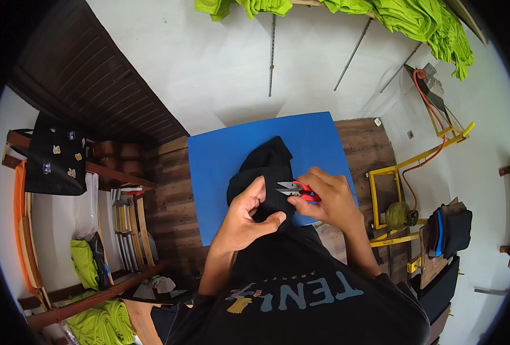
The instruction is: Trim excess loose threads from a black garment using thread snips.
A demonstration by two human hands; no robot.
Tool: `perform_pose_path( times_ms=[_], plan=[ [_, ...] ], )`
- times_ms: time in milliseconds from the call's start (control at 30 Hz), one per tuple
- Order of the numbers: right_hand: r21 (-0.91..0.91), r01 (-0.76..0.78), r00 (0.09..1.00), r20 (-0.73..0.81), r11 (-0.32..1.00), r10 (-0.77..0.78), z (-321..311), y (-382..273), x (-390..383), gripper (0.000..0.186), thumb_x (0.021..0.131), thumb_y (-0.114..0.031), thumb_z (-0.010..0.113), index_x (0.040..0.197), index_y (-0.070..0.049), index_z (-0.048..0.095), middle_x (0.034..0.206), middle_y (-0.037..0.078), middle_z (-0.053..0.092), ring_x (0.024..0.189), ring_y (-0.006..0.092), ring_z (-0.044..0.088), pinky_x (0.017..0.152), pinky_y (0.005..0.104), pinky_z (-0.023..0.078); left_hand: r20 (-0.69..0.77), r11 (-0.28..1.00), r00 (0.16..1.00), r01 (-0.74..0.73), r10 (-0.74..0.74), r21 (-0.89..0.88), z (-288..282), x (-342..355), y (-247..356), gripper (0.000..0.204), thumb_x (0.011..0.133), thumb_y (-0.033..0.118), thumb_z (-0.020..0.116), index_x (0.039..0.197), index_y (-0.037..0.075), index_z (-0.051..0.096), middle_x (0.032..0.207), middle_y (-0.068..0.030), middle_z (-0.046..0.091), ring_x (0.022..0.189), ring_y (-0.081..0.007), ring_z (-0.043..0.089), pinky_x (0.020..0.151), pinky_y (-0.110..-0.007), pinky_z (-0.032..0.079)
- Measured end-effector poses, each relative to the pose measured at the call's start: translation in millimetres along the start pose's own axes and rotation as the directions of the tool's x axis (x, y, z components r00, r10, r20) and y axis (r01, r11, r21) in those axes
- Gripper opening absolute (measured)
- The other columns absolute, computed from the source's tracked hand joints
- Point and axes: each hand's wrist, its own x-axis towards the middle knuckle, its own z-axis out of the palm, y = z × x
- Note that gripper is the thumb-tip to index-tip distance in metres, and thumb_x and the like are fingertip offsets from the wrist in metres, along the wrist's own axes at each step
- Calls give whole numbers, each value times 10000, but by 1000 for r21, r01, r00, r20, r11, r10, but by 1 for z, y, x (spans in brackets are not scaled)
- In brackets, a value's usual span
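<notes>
A piece of black cloth [265,158] lies bunched over the blue tabletop [217,152], its near part lifted toward me. My left hand [244,217] grips the near part, thumb and fingers curled around it. In my right hand [331,198] is a pair of small thread snips [302,191] with red handles and grey metal blades. The blades point left, slightly apart, over the cloth just right of my left fingertips. Whether any thread lies between them is too small to tell.
Bright green cloth [407,23] hangs from a high shelf on the far wall. A yellow metal frame [376,201] with a small gas cylinder [401,215] stands to the right. Shelves at left hold a black bag [56,158] and more green fabric [102,325].
</notes>
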Motion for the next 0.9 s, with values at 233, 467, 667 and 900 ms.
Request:
perform_pose_path(
  times_ms=[233,467,667,900],
  plan=[
    [5,23,999,-32,1000,-23,-1,4,-7,277,737,-253,792,814,-32,642,685,42,541,505,183,550,426,292,418,-21,998,1000,18,-19,-65,12,2,5,265,821,-29,656,1062,-16,547,903,2,500,864,-72,462,785,-217,380],
    [-26,80,991,-110,996,-83,-2,6,-9,267,724,-230,798,823,-31,650,687,36,549,507,171,556,427,287,424,-96,983,991,-76,93,166,12,3,-5,119,904,56,634,986,-3,571,836,13,471,770,-56,429,684,-210,368],
    [-1,80,992,-103,997,-79,-9,12,-5,285,710,-233,810,825,-30,646,697,37,557,509,174,558,428,289,425,-22,992,999,-24,27,122,13,2,0,279,889,17,629,1149,-25,538,958,-11,544,875,-68,494,768,-222,399],
    [43,11,998,-60,999,-9,-22,19,-12,293,725,-228,793,831,-8,632,707,74,571,528,207,548,453,299,412,101,997,994,22,-30,80,24,14,6,545,837,-20,659,1330,-11,428,1072,-30,588,965,-74,541,862,-236,414]
  ],
)
